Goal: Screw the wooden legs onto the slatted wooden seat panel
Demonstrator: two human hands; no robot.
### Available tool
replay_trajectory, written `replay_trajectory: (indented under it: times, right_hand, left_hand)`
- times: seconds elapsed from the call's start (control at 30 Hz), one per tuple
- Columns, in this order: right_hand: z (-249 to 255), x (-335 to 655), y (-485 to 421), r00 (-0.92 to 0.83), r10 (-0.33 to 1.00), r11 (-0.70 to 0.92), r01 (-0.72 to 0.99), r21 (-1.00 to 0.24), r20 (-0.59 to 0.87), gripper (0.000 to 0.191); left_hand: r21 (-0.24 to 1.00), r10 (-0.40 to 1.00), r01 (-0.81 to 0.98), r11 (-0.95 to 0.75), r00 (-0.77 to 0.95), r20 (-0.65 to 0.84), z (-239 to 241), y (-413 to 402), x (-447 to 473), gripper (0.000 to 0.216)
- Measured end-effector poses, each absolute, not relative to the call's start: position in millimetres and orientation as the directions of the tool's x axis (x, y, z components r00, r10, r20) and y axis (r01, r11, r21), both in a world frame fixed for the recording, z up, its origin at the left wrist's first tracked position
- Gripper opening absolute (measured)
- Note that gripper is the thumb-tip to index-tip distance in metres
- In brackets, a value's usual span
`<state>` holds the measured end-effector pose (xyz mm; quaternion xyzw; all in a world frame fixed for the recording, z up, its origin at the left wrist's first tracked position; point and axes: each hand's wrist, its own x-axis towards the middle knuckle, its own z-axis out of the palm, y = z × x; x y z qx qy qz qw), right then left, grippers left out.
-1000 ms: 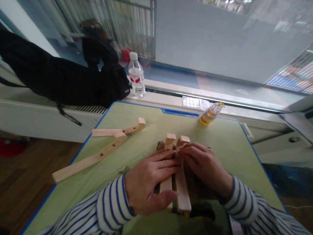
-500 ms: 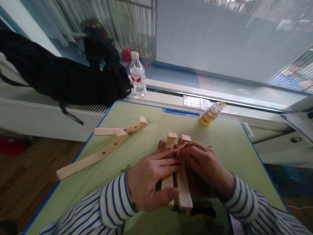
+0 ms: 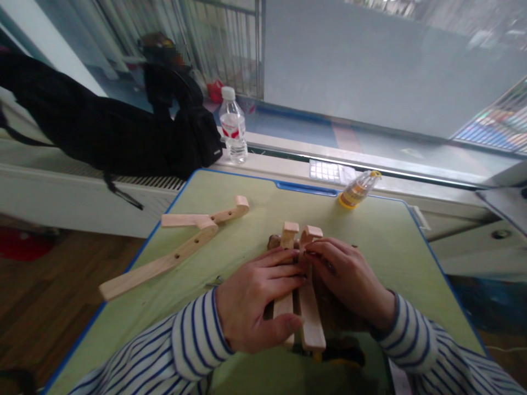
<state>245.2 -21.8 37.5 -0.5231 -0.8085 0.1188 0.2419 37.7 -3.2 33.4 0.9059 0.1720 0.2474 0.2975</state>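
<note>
Two pale wooden hook-shaped pieces lie side by side in front of me: the left wooden piece (image 3: 283, 310) and the right wooden piece (image 3: 312, 323), over something dark brown. My left hand (image 3: 261, 302) rests flat across the left piece, fingers stretched, fingertips reaching the right piece, thumb apart. My right hand (image 3: 349, 274) comes from the right with its fingers pinched together at the right piece's neck, below its hook; whatever sits between those fingertips is hidden. A black and yellow tool (image 3: 343, 354), partly in shadow, lies below the pieces.
Two more drilled wooden pieces (image 3: 164, 263) lie at the left of the green table (image 3: 259, 206). A yellow-capped clear bottle (image 3: 357, 191) stands at the far right edge. On the sill are a water bottle (image 3: 234, 129) and a black bag (image 3: 135, 131). Small metal bits (image 3: 214, 282) lie beside my left hand.
The view has shifted very slightly. Both hands stay in nearly the same place on the wooden pieces.
</note>
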Motion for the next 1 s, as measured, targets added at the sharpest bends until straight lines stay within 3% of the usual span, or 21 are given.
replay_trajectory:
  times: [0.33, 0.63, 0.8, 1.0]
  right_hand:
    - [43.3, 247.5, -27.4, -0.328, 0.905, 0.418, 0.806, -0.42, 0.27, 0.016]
    - [63.1, 265.3, -53.2, -0.273, 0.893, 0.42, 0.79, -0.447, 0.357, 0.016]
    - [76.7, 291.1, -88.1, -0.342, 0.912, 0.406, 0.829, -0.384, 0.226, 0.013]
    - [78.1, 309.2, -139.3, -0.452, 0.889, 0.454, 0.848, -0.275, 0.074, 0.016]
  left_hand:
    - [0.618, 0.447, 0.166, -0.769, 0.83, 0.333, 33.9, -3.4, 36.1, 0.052]
    - [0.65, 0.479, 0.139, -0.747, 0.79, 0.381, 33.7, -3.9, 32.6, 0.048]
    - [0.673, 0.652, 0.217, -0.707, 0.568, 0.502, 30.2, -5.6, 30.0, 0.026]
    - [0.718, 0.78, 0.342, -0.606, 0.433, 0.452, 32.5, -13.2, 26.9, 0.021]
